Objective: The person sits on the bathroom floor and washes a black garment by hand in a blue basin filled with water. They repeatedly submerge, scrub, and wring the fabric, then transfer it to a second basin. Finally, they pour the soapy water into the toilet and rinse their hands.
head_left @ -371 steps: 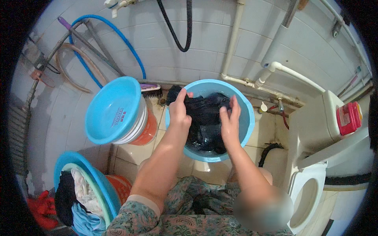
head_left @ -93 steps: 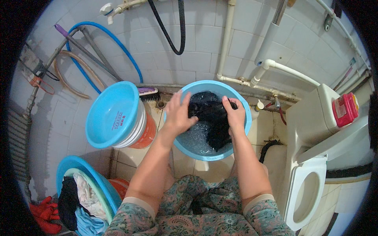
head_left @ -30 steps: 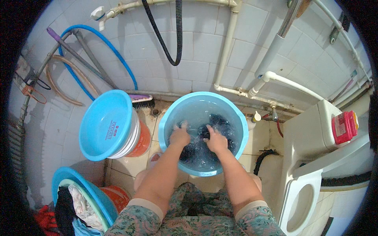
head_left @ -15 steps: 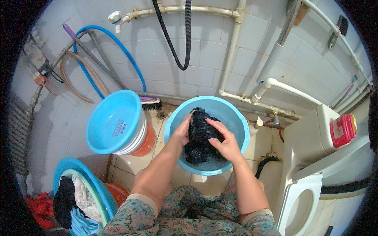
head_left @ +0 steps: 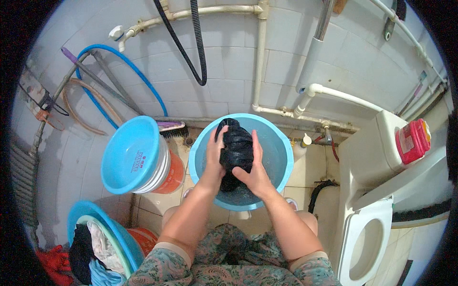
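Observation:
A wet, bunched black cloth (head_left: 236, 150) is gathered between my two hands over a light blue basin (head_left: 281, 181) that has water in it. My left hand (head_left: 216, 155) presses against the cloth's left side, with its fingers curved around it. From the right, my right hand (head_left: 255, 171) clasps the cloth, thumb lying across its front. The lower end of the cloth hangs toward the water; I cannot tell whether it touches. Which garment it is does not show.
Left of the basin, another blue basin (head_left: 129, 159) sits on an orange and white bucket (head_left: 171, 174). Near me at left, a blue tub (head_left: 90, 205) holds clothes. A toilet (head_left: 353, 243) stands at right; a pump bottle (head_left: 301, 147) is beside the basin. A brush (head_left: 174, 129) lies by the wall.
My hands have drawn closer around the black cloth, which is now squeezed into a narrower bundle and looks lifted. The whole view has shifted slightly.

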Demonstrator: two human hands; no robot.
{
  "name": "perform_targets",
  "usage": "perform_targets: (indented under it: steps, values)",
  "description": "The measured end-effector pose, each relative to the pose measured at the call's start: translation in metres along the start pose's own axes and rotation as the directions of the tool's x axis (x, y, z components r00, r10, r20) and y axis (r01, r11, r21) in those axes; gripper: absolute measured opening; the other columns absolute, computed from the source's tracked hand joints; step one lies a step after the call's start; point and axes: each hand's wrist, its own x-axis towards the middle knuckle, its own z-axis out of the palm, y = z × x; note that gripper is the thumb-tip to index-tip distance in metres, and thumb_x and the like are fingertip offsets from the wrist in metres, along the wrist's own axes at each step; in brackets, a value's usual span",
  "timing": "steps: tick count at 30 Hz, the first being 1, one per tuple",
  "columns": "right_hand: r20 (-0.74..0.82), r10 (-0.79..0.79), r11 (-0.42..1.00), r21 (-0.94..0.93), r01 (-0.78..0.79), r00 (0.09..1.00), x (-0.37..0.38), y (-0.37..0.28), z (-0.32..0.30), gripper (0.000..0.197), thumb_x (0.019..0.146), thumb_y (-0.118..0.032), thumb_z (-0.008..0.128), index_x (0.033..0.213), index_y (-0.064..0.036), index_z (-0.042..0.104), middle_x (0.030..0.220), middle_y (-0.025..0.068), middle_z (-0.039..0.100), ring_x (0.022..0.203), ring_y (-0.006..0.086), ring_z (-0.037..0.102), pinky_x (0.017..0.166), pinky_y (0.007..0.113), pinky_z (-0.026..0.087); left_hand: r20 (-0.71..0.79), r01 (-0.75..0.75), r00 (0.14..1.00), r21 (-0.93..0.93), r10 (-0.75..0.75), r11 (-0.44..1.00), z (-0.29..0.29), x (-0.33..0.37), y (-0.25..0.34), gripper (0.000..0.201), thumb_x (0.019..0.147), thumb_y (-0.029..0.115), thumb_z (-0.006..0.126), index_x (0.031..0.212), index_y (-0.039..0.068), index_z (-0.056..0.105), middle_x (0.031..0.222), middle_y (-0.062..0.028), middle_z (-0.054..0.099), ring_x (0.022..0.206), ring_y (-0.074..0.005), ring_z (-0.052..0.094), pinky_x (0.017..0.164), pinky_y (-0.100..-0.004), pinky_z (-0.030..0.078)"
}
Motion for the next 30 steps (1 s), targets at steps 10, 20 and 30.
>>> perform_targets:
  steps: [10, 20, 30]
  values:
    - [-0.282, 0.47, 0.686, 0.713, -0.145, 0.836, 0.021, 0.003, 0.007, 0.036, 0.082, -0.025, 0.066, 0.107, -0.0016, 0.055, 0.095, 0.006, 0.06, 0.085, 0.0145, 0.054, 0.078, 0.028, 0.043, 0.089, -0.401, 0.864, 0.717, 0.496, 0.57, 0.027, -0.029, -0.015, 0.021, 0.081, 0.014, 0.061, 0.1, 0.005, 0.055, 0.093, -0.0152, 0.062, 0.086, -0.0359, 0.06, 0.072, -0.0402, 0.047]
    - [-0.168, 0.677, 0.473, 0.845, -0.248, 0.717, 0.043, 0.058, -0.021, 0.039, 0.083, -0.034, 0.062, 0.102, -0.001, 0.059, 0.093, 0.0077, 0.061, 0.086, 0.0189, 0.058, 0.078, 0.031, 0.045, 0.51, -0.627, 0.769, 0.72, 0.384, 0.299, 0.007, -0.042, 0.002, 0.022, 0.076, 0.021, 0.063, 0.094, 0.009, 0.059, 0.092, -0.0112, 0.062, 0.081, -0.0325, 0.062, 0.067, -0.0398, 0.05]
    - [-0.242, 0.144, 0.978, -0.115, -0.176, 0.959, 0.025, 0.02, 0.006, 0.051, 0.073, -0.038, 0.073, 0.103, -0.0005, 0.057, 0.103, 0.0186, 0.059, 0.098, 0.0328, 0.057, 0.086, 0.038, 0.044, 0.654, -0.684, 0.725, 0.718, 0.216, 0.124, -0.028, -0.026, 0.003, 0.116, 0.057, 0.028, 0.081, 0.144, 0.008, 0.008, 0.146, -0.0214, 0.019, 0.136, -0.0348, 0.019, 0.108, -0.0577, 0.01]
